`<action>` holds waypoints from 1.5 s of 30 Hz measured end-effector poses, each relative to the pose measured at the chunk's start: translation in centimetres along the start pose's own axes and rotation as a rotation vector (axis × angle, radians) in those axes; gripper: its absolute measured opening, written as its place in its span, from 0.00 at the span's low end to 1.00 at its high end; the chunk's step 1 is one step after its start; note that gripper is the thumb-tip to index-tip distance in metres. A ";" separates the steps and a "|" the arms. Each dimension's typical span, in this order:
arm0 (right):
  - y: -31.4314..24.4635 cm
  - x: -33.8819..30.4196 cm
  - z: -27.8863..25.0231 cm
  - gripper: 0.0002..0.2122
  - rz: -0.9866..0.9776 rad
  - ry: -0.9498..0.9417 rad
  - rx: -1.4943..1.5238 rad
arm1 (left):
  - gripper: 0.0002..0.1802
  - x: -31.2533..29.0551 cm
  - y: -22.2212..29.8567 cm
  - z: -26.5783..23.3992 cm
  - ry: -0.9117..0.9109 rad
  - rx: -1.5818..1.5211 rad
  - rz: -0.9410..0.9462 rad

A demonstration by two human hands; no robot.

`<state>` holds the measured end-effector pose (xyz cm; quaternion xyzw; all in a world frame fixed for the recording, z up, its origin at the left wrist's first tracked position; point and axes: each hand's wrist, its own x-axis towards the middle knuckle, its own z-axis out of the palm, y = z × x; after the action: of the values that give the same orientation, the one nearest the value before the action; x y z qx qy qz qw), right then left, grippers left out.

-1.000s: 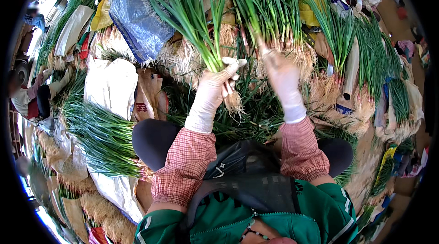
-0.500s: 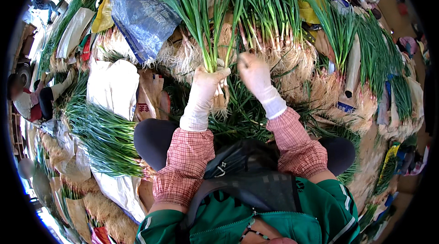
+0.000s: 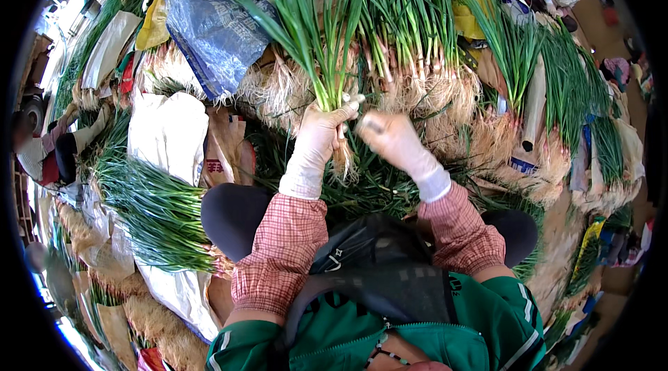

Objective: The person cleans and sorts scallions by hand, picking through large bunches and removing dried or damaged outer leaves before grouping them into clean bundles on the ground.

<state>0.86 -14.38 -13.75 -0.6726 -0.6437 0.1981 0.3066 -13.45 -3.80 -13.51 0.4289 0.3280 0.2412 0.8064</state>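
My left hand [image 3: 320, 131], in a pale glove, is closed round a small bunch of spring onions [image 3: 327, 85]. Their green leaves fan upward, and white stems with stringy roots [image 3: 344, 162] hang below the fist. Just right of those stems is my right hand [image 3: 391, 141], also gloved and a little blurred. Its fingers are curled in; whatever they pinch, if anything, is hidden. Ahead lies a thick heap of spring onions [image 3: 414, 37], roots toward me. Loose green leaves [image 3: 369, 190] cover the ground beneath my hands.
Another pile of spring onions [image 3: 153, 204] lies to my left, beside a white sack [image 3: 167, 134]. A blue plastic sack [image 3: 216, 30] covers part of the far rows. More bundles [image 3: 557, 79] stretch along the right. Other people, one [image 3: 52, 145] at the far left, sit around the edges.
My right hand has moved down and slightly right, away from the heap. The bunch in my left hand has tilted a little, its roots shifting slightly right.
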 end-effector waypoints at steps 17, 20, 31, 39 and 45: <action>4.4 3.7 -2.1 0.16 0.428 0.455 -0.116 | 0.08 -0.8 0.2 0.6 -0.177 -0.414 0.106; 7.4 5.2 -1.3 0.15 0.447 0.175 -0.329 | 0.08 -1.4 0.3 0.0 -0.230 -0.521 0.164; 2.1 4.9 -1.3 0.13 -0.264 0.370 -0.150 | 0.08 -1.4 0.0 0.3 -0.017 -0.221 0.051; 4.6 12.5 -7.2 0.13 0.236 0.773 0.984 | 0.26 -4.5 3.9 -1.0 -0.147 -0.256 0.103; 3.0 2.9 -2.9 0.17 0.386 0.502 0.143 | 0.23 -4.5 2.6 -2.7 -0.024 -0.201 0.064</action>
<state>5.29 -11.89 -13.23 -0.7868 -0.3931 0.1253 0.4591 -18.74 -4.04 -10.96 0.3589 0.2786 0.2934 0.8411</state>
